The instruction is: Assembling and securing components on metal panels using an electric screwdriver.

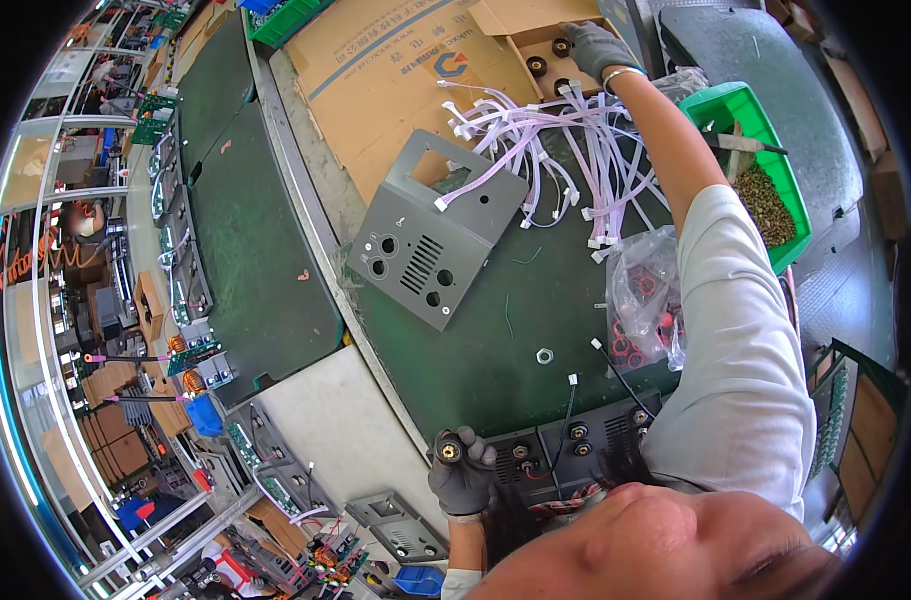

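L hand [463,482] holds a blk connector [450,449], brass centre showing, nr bench [456,370]. R hand [598,50] at box [542,42] w/ more connectors [537,66]; can't tell if gripping one. Grey panel [446,225] lies btwn.

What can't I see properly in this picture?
All in the head view:
Right hand: whether it holds anything; its own glove hides the fingers' undersides.
Black round part in the left hand: its lower end, hidden by the glove.
Red rings: how many; the crinkled clear bag obscures them.
Green crate: cut off by the top edge.
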`<action>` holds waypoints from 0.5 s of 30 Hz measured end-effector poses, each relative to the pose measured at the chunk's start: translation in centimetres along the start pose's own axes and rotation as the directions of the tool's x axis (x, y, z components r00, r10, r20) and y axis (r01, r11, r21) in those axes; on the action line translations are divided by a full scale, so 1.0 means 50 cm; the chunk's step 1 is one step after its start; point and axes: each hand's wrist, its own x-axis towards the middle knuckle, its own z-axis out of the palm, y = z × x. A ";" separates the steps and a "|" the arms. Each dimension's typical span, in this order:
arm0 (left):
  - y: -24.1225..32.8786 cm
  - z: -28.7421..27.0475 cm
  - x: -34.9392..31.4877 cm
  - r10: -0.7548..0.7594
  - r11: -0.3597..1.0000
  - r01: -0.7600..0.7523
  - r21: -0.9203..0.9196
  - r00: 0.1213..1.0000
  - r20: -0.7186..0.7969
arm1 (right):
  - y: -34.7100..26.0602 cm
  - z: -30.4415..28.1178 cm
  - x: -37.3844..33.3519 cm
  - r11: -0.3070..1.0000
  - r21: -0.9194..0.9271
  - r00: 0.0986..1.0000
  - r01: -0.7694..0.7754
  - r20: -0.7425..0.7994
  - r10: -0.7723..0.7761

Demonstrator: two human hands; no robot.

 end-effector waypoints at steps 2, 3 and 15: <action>-0.002 -0.004 0.006 0.007 1.000 -0.007 0.003 1.000 -0.014 | -0.003 0.012 0.007 0.999 -0.028 0.999 0.026 -0.040 -0.027; -0.003 -0.005 0.009 0.010 1.000 -0.010 0.011 1.000 -0.019 | -0.003 0.015 0.007 0.999 -0.031 0.999 0.024 -0.021 -0.024; -0.019 0.012 0.011 0.016 1.000 -0.016 0.018 1.000 -0.015 | -0.050 -0.038 -0.040 0.862 0.505 0.994 -0.042 0.110 -0.017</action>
